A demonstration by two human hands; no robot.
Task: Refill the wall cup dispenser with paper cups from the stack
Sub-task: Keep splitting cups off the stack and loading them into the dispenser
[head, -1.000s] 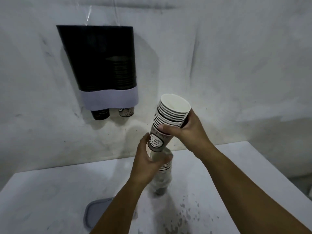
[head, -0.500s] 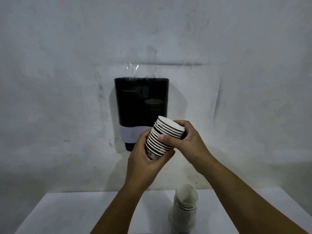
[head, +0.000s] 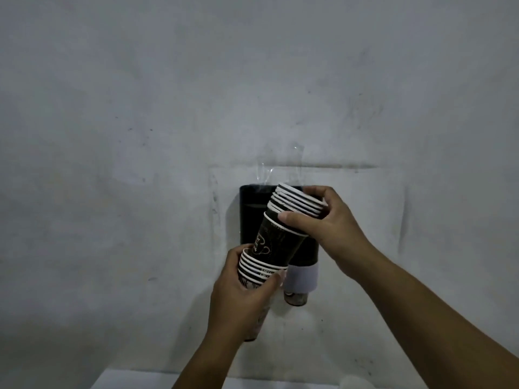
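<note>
The black wall cup dispenser [head: 251, 217] with a pale band [head: 302, 279] hangs on the wall, mostly hidden behind my hands. A cup bottom [head: 295, 299] pokes out below its right side. My right hand [head: 323, 223] grips the upper group of dark paper cups [head: 283, 237] by their white rims, tilted up to the right in front of the dispenser. My left hand [head: 244, 299] grips a lower group of cups [head: 257, 269], with the upper group's bottom still nested in it. The two groups are partly pulled apart.
A bare grey wall [head: 196, 108] fills most of the view. A white table edge [head: 134, 382] shows at the very bottom. Clear tape strips [head: 265, 169] rise above the dispenser top.
Both hands have risen with the cups to dispenser height. The one held stack has come apart into an upper and a lower group. The table stack has dropped out of view.
</note>
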